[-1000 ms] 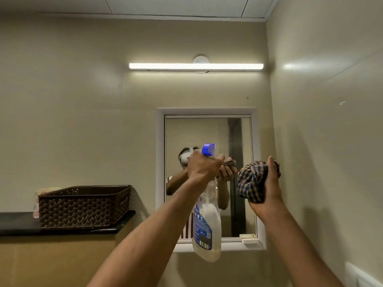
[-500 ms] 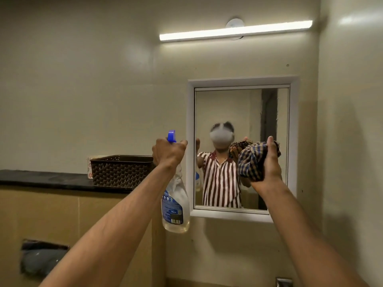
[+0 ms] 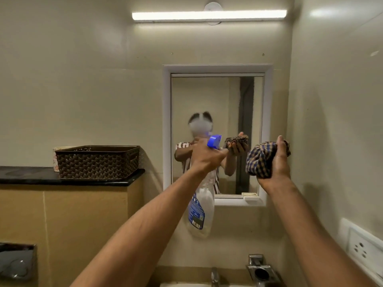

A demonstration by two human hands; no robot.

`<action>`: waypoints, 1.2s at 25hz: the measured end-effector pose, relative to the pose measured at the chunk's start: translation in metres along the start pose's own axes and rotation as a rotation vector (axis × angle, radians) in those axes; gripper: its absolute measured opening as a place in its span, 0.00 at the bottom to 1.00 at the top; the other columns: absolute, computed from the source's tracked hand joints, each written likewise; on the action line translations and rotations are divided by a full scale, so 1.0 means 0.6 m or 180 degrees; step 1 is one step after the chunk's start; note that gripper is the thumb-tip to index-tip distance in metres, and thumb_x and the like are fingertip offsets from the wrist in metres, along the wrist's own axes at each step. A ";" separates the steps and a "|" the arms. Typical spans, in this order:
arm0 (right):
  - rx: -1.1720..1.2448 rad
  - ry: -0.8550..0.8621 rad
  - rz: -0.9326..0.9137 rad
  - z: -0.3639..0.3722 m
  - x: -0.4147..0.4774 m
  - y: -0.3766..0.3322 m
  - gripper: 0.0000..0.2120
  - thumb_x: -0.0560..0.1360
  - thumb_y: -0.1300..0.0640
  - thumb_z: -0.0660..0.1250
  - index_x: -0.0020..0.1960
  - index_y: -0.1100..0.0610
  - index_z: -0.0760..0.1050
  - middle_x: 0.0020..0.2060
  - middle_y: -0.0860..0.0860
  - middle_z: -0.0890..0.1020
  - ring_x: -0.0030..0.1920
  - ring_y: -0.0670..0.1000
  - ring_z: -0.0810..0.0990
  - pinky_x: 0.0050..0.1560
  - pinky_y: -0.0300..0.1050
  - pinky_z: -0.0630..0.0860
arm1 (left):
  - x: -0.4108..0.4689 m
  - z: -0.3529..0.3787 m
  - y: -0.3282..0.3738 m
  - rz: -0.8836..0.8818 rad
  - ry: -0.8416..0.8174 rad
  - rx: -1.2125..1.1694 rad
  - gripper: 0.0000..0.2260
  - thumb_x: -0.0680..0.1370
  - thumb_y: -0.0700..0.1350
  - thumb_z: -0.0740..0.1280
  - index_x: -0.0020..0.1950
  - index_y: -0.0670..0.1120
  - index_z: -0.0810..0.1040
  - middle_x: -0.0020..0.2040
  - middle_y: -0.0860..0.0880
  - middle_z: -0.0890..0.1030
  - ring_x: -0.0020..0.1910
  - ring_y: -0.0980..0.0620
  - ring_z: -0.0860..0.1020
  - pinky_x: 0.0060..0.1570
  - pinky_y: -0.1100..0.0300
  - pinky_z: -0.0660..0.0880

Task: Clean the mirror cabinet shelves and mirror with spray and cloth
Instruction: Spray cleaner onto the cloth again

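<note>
Spray bottle [image 3: 202, 212] is hanging before the mirror [image 3: 207, 96], its neck gripped by the left hand [image 3: 207, 160], blue nozzle pointing at the glass. The right hand [image 3: 277, 162] is clutching a bunched checked cloth [image 3: 259, 160] beside the mirror's right frame. A brown basket [image 3: 97, 162] is sitting on the dark surface [image 3: 31, 175].

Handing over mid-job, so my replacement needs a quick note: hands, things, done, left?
Left hand grips the spray bottle by its blue trigger head, nozzle toward the mirror.
Right hand grips the bunched checked cloth, raised by the mirror's right frame, apparently off the glass.
Done: nothing visibly wiped; mirror door looks closed.
Left: spray and wipe the mirror, then open it and clean the shelves.
</note>
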State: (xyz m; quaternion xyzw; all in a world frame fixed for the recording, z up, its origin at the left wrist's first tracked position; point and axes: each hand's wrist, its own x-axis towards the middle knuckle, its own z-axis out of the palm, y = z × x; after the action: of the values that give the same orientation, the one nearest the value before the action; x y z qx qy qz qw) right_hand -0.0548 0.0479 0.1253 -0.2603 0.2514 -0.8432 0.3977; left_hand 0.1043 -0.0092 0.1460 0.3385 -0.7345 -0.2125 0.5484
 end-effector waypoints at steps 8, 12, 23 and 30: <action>-0.0013 0.0058 -0.0039 -0.043 -0.010 -0.006 0.23 0.74 0.36 0.65 0.32 0.53 0.69 0.26 0.50 0.76 0.26 0.49 0.76 0.32 0.38 0.76 | -0.024 0.054 -0.030 -0.0338 0.0055 -0.0444 0.11 0.71 0.43 0.72 0.33 0.47 0.71 0.27 0.50 0.71 0.28 0.52 0.70 0.34 0.56 0.74; -0.0220 -0.0189 0.0192 -0.039 -0.006 0.039 0.27 0.70 0.32 0.67 0.33 0.55 0.67 0.30 0.54 0.71 0.28 0.54 0.71 0.33 0.42 0.72 | -0.036 -0.004 -0.096 -0.0819 0.0718 -0.0115 0.08 0.69 0.48 0.72 0.35 0.48 0.75 0.31 0.45 0.78 0.33 0.44 0.79 0.37 0.52 0.81; -0.0259 0.0080 0.0803 -0.019 0.006 0.149 0.54 0.48 0.31 0.80 0.68 0.54 0.72 0.58 0.58 0.83 0.53 0.61 0.84 0.52 0.62 0.80 | -0.115 -0.141 -0.211 -0.1559 0.1314 0.0679 0.10 0.70 0.48 0.72 0.32 0.47 0.74 0.30 0.48 0.76 0.31 0.49 0.74 0.32 0.56 0.74; -0.0184 0.0279 0.0661 -0.083 -0.005 0.120 0.28 0.64 0.31 0.73 0.37 0.57 0.76 0.29 0.52 0.81 0.26 0.51 0.79 0.29 0.41 0.78 | -0.136 0.005 -0.186 -0.1237 0.0121 0.0254 0.10 0.67 0.49 0.71 0.39 0.44 0.74 0.34 0.44 0.78 0.32 0.47 0.77 0.35 0.51 0.81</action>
State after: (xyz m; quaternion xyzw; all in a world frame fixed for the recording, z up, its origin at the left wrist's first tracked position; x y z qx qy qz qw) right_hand -0.0461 0.0211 0.0426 -0.2070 0.3183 -0.8005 0.4638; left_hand 0.1447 -0.0260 0.0148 0.4993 -0.6527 -0.2787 0.4970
